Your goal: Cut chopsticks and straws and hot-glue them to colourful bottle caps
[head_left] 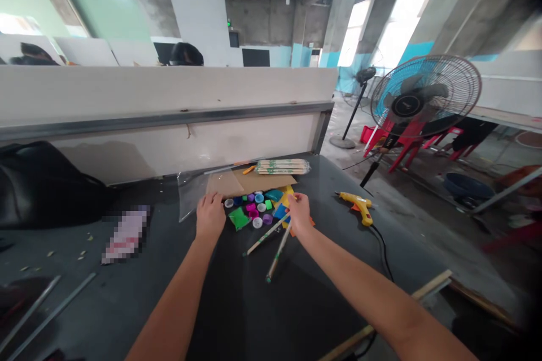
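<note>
My left hand [210,217] lies palm down, fingers stretched forward over the edge of a clear plastic bag [188,197] and brown cardboard [226,181]. Just to its right sits a group of coloured bottle caps [253,213] beside a small green packet [239,219]. My right hand [300,214] is closed in a pinch over yellow, blue and orange pieces [280,212]; what its fingertips hold is too small to make out. Two printed, paper-wrapped sticks [277,256] run from beside that hand toward me, their near ends spread apart.
A yellow glue gun [358,206] with a black cord rests on the right. Behind the caps lies a bundle of wrapped sticks [283,167]. A black bag [46,186] and a blurred pinkish item [127,235] are left. A white partition [169,90] borders the dark table [237,304]; a fan [423,98] stands beyond.
</note>
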Motion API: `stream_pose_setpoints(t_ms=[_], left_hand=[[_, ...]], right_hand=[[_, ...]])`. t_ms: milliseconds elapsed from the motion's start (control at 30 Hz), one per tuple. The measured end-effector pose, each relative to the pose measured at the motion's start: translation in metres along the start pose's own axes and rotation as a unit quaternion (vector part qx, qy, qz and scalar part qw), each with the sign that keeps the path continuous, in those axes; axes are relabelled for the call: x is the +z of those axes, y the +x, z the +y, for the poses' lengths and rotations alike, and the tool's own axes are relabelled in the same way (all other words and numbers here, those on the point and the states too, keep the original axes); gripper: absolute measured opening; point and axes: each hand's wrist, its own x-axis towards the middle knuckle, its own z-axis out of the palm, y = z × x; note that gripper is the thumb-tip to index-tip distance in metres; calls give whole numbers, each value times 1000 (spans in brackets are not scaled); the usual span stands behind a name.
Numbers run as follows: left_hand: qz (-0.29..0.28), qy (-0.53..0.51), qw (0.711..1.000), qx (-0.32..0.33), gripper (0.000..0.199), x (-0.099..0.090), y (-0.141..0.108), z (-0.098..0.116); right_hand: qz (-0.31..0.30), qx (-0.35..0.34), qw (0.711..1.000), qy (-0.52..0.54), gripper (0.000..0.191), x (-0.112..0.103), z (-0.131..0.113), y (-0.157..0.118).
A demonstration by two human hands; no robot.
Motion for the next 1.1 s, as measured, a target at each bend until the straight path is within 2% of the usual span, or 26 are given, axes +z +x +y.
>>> stream_pose_setpoints(t_ms=[67,167,300,467,600,700,867,967,1100], left_hand=[[-8,-15,1000,-14,32,-3,-8,4],[-37,-23,999,-17,33,1,-13,9],[-63,-30,997,-16,38,13,-4,14],[-85,-28,996,-16,39,25,11,20],[-117,-45,992,14,39,31,14,25],[-141,-68,987,33,39,28,6,29],[-158,-94,982,48,35,9,-12,31],[-143,-86,985,34,34,0,-9,28],[-151,-68,985,42,36,3,11,26]], right_hand=[[-10,-46,995,-91,27,-7,-6,2],[-49,-127,964,-229,25,-14,-17,7],[-116,-220,892,-379,15,-11,-26,6],[-239,-320,781,-480,28,11,-32,4],[-268,-353,724,-528,40,32,-32,5],[-283,-371,698,-543,42,34,-30,-2],[-323,-400,665,-542,37,18,-28,-16],[-316,-408,670,-535,36,19,-31,-10],[-313,-401,670,-540,45,38,-33,-1]])
